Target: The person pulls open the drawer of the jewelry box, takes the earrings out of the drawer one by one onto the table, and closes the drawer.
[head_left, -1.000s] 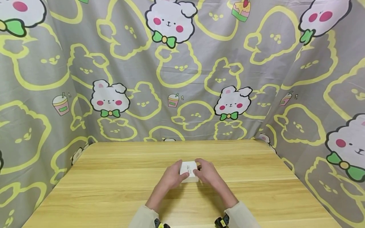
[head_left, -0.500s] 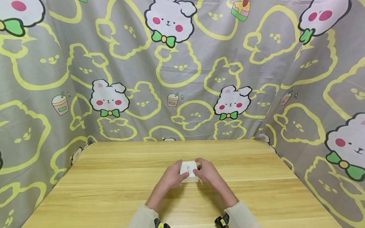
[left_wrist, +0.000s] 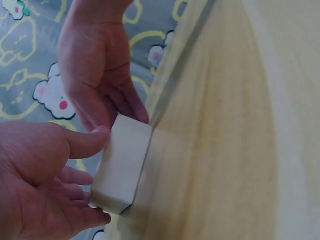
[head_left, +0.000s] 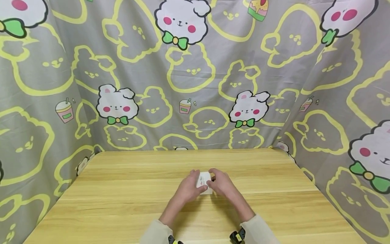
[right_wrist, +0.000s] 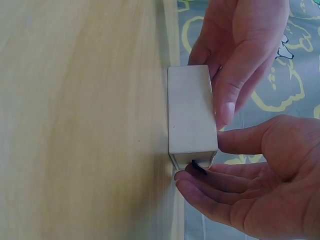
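A small white box (head_left: 204,177) with dark script on its top lies near the middle of the wooden table. My left hand (head_left: 187,188) holds its left side, thumb over the top and fingers at the left end. At the opposite end my right hand (head_left: 222,183) grips the box, its thumb on the top edge. A short black ribbon tab (right_wrist: 199,167) sticks out of that right end, and the right fingers reach right to it in the right wrist view. Facing both wrist cameras is the box's plain white front side (left_wrist: 124,162).
The light wooden table (head_left: 122,203) spreads around both hands. Grey curtains (head_left: 210,78) with cartoon rabbits and yellow outlines hang along its back and sides. Black devices (head_left: 237,236) are strapped at both wrists by the pale sleeves.
My left hand has shifted right and covers more of the box's left part. The right hand has hardly moved.
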The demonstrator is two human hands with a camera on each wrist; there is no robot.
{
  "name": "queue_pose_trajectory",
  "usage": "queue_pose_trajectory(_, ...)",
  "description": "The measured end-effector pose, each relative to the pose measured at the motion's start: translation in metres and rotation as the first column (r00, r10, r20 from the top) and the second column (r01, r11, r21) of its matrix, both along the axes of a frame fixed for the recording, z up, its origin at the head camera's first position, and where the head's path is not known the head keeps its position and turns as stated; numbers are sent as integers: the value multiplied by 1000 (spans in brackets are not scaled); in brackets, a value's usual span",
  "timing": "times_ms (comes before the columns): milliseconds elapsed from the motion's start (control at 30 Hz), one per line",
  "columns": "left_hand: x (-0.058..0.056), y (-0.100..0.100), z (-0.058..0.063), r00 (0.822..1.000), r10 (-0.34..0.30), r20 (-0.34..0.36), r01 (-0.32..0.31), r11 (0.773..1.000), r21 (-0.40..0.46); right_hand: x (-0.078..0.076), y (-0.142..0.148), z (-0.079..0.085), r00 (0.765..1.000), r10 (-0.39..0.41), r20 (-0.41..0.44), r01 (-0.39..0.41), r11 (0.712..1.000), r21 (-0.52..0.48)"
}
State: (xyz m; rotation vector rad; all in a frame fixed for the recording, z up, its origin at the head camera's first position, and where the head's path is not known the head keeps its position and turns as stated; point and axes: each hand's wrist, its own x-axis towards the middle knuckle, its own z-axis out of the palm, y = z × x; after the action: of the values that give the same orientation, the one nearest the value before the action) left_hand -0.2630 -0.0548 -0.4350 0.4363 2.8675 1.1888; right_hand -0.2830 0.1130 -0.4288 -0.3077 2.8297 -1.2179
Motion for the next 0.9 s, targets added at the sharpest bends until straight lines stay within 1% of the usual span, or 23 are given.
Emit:
queue_pose_trajectory(167,-2,3,-5,1000,-3,-14,3,1000,-23,0,1,-1,1000,3,-13,-3,1000,-4)
queue_pose_trajectory(300,-3,3,-6,1000,-1,-19,1,1000,-26,0,1,-1,1000,1,-7,-1,1000,-5)
queue_pose_trajectory(667,-6,1,-6,1000,1,-1,-1,1000,-29,0,1,-1,1000,-5,-4,5,1000,-5)
queue_pose_trajectory(900,-7,-1,-8,1000,-2,-21,1,999,-55,-1,0,-2,1000,-7,1,7,1000,-4)
